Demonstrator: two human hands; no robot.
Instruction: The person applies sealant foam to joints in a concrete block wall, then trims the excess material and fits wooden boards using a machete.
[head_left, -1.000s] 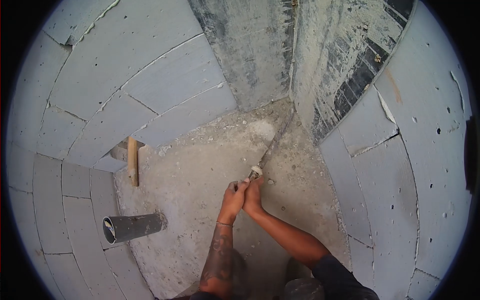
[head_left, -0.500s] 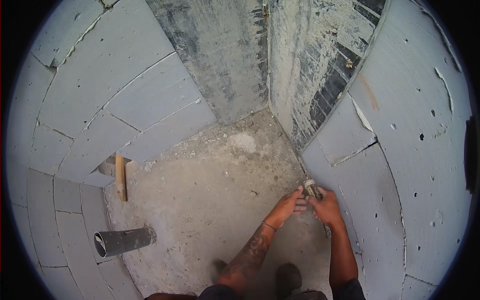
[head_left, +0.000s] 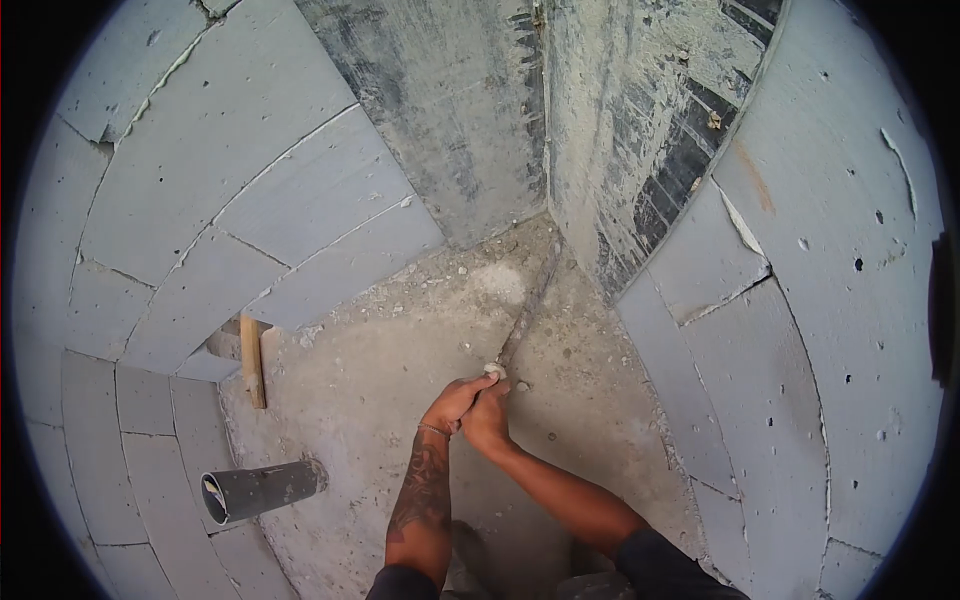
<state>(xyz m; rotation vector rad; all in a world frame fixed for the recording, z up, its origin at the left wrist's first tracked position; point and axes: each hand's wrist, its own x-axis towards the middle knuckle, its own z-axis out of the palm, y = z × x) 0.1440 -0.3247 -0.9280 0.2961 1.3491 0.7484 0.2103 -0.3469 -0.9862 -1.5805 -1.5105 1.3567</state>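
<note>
A long, dirt-caked bar (head_left: 528, 308) stretches from my hands toward the far corner of the floor. At its near end a pale, roundish collar (head_left: 495, 371) shows just beyond my fingers. My left hand (head_left: 452, 404) is closed around this end, pressed against my right hand (head_left: 486, 422), which also grips the bar. The part inside my fists is hidden.
Grey block walls (head_left: 760, 360) rise on both sides, with smeared concrete faces (head_left: 430, 120) meeting in the far corner. A grey pipe (head_left: 265, 490) sticks out at the left, near a wooden stick (head_left: 251, 362). Grit and small stones lie on the floor (head_left: 390, 350).
Both hands have moved left, away from the right wall, with the bar. My left hand, open beside it before, has closed on it. The bar now points at the far corner.
</note>
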